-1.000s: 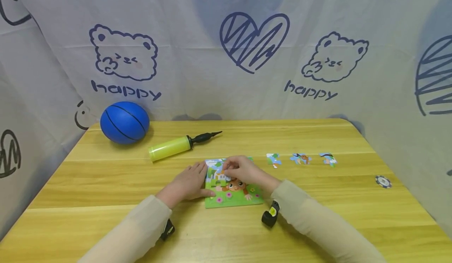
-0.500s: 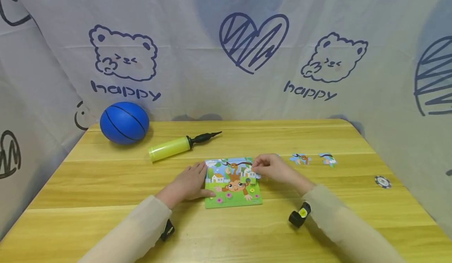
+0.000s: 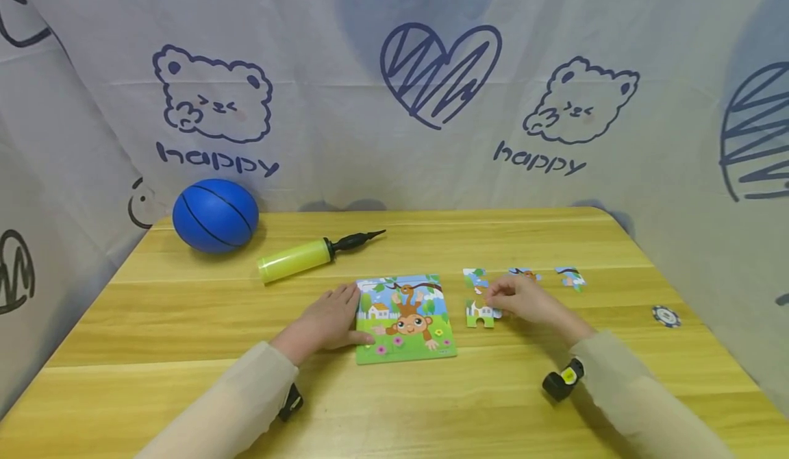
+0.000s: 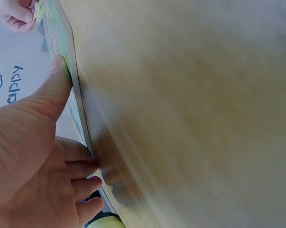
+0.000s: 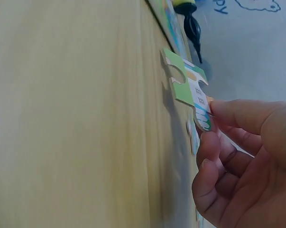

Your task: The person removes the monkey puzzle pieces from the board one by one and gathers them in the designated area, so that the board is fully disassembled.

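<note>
A square monkey-picture puzzle board (image 3: 403, 318) lies in the middle of the table. Along its left edge rests my left hand (image 3: 325, 320); in the left wrist view the thumb (image 4: 57, 83) lies on the board's face, with the other fingers beside the edge. To the right of the board, my right hand (image 3: 524, 299) pinches a jigsaw piece (image 3: 479, 314) showing a white house and green grass. The right wrist view has this piece (image 5: 180, 85) tilted just above the wood, thumb on one side and fingers on the other.
Three more jigsaw pieces lie in a row at the right: one piece (image 3: 474, 277) behind the held one, a middle piece (image 3: 529, 273) partly hidden by my hand, and a far piece (image 3: 571, 277). A poker chip (image 3: 666, 316), yellow hand pump (image 3: 296, 260) and blue ball (image 3: 216, 216) are around.
My right hand has carried the house piece rightward, from over the board to beside it, uncovering the monkey picture. The left hand stays at the board's edge.
</note>
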Action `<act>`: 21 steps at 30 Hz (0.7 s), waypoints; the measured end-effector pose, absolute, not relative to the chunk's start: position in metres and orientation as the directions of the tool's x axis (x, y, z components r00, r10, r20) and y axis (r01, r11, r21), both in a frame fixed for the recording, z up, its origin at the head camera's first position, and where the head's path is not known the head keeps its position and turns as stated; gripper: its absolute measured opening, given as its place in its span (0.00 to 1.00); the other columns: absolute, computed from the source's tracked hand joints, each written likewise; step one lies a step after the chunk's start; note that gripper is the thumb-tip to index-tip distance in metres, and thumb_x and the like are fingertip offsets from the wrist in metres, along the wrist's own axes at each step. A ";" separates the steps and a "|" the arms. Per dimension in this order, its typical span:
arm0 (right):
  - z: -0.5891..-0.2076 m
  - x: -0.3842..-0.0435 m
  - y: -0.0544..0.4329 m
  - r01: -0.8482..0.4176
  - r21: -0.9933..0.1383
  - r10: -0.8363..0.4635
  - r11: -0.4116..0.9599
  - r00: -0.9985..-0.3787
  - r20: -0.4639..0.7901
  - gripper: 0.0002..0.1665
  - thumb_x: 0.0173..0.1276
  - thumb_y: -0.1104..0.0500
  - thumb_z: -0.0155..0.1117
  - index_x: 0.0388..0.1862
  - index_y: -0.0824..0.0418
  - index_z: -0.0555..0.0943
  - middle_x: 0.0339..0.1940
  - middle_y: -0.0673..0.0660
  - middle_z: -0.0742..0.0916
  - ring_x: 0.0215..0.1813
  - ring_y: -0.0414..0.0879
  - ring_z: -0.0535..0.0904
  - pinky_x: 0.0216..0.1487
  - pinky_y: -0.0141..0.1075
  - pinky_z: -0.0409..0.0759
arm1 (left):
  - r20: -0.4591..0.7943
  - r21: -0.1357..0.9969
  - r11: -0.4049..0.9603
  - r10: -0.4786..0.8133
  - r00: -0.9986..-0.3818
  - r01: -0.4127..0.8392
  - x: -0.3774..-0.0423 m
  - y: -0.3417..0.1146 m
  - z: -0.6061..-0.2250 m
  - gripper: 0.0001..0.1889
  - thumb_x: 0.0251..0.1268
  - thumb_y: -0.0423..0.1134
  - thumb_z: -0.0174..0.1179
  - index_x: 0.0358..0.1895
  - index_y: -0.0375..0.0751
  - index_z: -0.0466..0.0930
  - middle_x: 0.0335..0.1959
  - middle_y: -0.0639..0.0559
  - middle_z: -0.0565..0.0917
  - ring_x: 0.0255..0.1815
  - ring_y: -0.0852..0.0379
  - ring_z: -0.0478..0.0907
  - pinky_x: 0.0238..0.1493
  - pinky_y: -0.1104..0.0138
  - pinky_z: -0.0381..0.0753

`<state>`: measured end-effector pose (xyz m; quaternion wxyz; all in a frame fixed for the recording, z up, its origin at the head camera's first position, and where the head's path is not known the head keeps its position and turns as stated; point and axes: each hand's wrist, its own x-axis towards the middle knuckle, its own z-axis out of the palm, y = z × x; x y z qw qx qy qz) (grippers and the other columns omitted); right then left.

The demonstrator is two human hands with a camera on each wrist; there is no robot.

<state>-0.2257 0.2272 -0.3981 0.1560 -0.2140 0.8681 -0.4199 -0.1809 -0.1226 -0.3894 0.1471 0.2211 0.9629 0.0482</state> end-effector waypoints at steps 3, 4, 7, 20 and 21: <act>-0.398 -0.226 0.233 -0.231 -0.796 -0.504 0.560 -0.857 -0.106 0.08 0.67 0.62 0.57 0.34 0.67 0.79 0.23 0.55 0.77 0.23 0.44 0.68 0.23 0.31 0.70 | -0.261 0.151 0.898 0.439 -0.860 0.413 -0.181 -0.123 -0.390 0.49 0.58 0.64 0.52 0.68 0.24 0.50 0.70 0.33 0.49 0.70 0.39 0.47 0.68 0.52 0.48; -0.398 -0.226 0.234 -0.226 -0.797 -0.504 0.561 -0.857 -0.111 0.08 0.67 0.62 0.57 0.34 0.68 0.79 0.24 0.55 0.78 0.24 0.44 0.69 0.23 0.31 0.71 | -0.260 0.148 0.898 0.439 -0.860 0.413 -0.182 -0.123 -0.390 0.49 0.58 0.64 0.52 0.68 0.24 0.50 0.70 0.33 0.49 0.70 0.39 0.47 0.68 0.52 0.48; -0.398 -0.226 0.236 -0.208 -0.795 -0.493 0.570 -0.860 -0.129 0.08 0.67 0.62 0.58 0.35 0.68 0.80 0.23 0.55 0.78 0.24 0.44 0.70 0.24 0.31 0.72 | -0.259 0.145 0.898 0.439 -0.860 0.415 -0.182 -0.123 -0.390 0.49 0.57 0.64 0.52 0.68 0.24 0.50 0.70 0.32 0.50 0.69 0.38 0.47 0.68 0.52 0.48; -0.401 -0.228 0.235 -0.203 -0.762 -0.483 0.615 -0.861 -0.161 0.07 0.66 0.63 0.58 0.32 0.65 0.82 0.20 0.54 0.78 0.23 0.45 0.68 0.22 0.31 0.67 | -0.256 0.150 0.897 0.442 -0.860 0.416 -0.183 -0.123 -0.392 0.49 0.58 0.64 0.52 0.68 0.24 0.50 0.70 0.33 0.49 0.70 0.39 0.47 0.68 0.51 0.48; -0.401 -0.228 0.235 -0.204 -0.759 -0.482 0.619 -0.861 -0.162 0.07 0.66 0.63 0.58 0.32 0.65 0.82 0.20 0.54 0.78 0.22 0.45 0.68 0.21 0.31 0.67 | -0.257 0.151 0.897 0.442 -0.860 0.416 -0.183 -0.123 -0.392 0.49 0.58 0.64 0.52 0.68 0.24 0.50 0.70 0.33 0.49 0.70 0.39 0.47 0.68 0.51 0.48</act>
